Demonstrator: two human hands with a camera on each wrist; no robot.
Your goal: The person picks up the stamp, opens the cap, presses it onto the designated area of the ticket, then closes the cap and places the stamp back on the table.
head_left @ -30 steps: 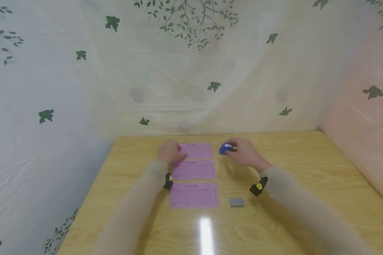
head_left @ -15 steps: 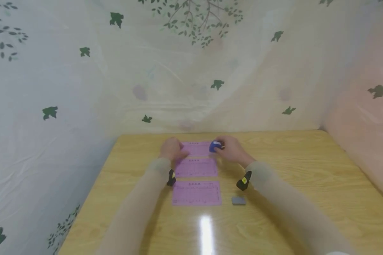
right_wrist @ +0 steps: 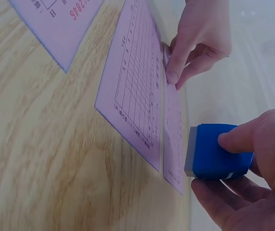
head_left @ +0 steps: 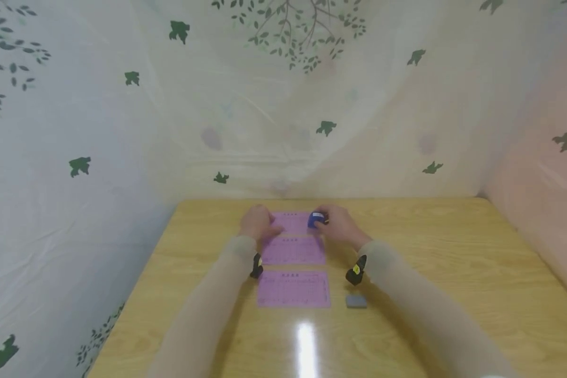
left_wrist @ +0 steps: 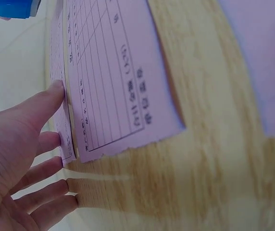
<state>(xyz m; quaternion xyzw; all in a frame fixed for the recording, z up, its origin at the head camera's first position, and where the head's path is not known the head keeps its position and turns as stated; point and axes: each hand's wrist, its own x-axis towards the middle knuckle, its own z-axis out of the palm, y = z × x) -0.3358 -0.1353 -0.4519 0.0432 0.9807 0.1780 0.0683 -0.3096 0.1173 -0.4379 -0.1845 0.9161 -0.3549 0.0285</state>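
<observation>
Three pink printed slips lie in a column on the wooden table: the far slip (head_left: pixel 291 223), the middle slip (head_left: pixel 295 252) and the near slip (head_left: pixel 294 290). My left hand (head_left: pixel 256 222) rests at the left end of the far slip, its thumb on the paper and its fingers extended by the edge in the left wrist view. In my right hand (head_left: pixel 341 227) is a blue hand stamp (right_wrist: pixel 219 151), gripped between thumb and fingers. Its grey base faces the table, close over the right end of the far slip.
A small grey block (head_left: pixel 356 301) lies right of the near slip. Behind the table's far edge hangs a pale cloth (head_left: pixel 264 115) with leaf prints. Light glares off the table (head_left: pixel 382 336) near the front.
My right hand has carried the stamp leftward from beside the far slip to over its right end. My left hand stays at that slip's left end. The head view has shifted slightly.
</observation>
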